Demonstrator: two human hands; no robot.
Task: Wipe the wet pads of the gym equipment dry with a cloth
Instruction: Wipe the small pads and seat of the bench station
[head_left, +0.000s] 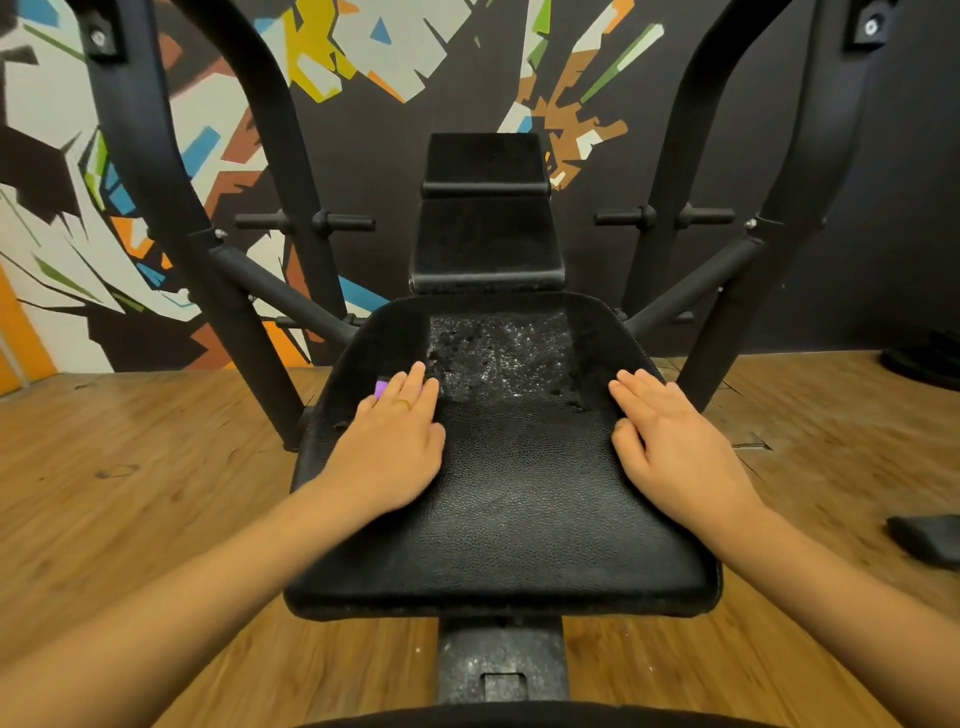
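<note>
Bare forearms reach in from the bottom of the frame as a person leans over the black seat pad (519, 493) of a gym machine, the left hand (395, 447) and right hand (675, 447) laid palm-down on either side of it. The fingers of both hands are straight, close together and hold nothing, and no cloth is in either hand. The pose suggests bracing or feeling the vinyl before the wiping begins. The work lies between and beyond the hands: a wet patch (498, 358) of beaded droplets glistens across the far middle of the seat, while the near half looks dry. A gold ring (404, 403) shows on the left hand, and a small purple object (382, 387) sits at its fingertips; what it is cannot be told. Behind the seat rise the back pad (488, 244) and, above it, a head pad (485, 158), both too dark to judge for moisture. Black frame tubes (156, 182) curve up on both sides, with stub pegs (343, 223) jutting inward, likely to crowd any reach toward the upper pads. A dark folded item (924, 540), possibly the cloth, lies on the wooden floor (130, 467) well to the right, out of reach. A painted mural wall (363, 52) closes the scene.
</note>
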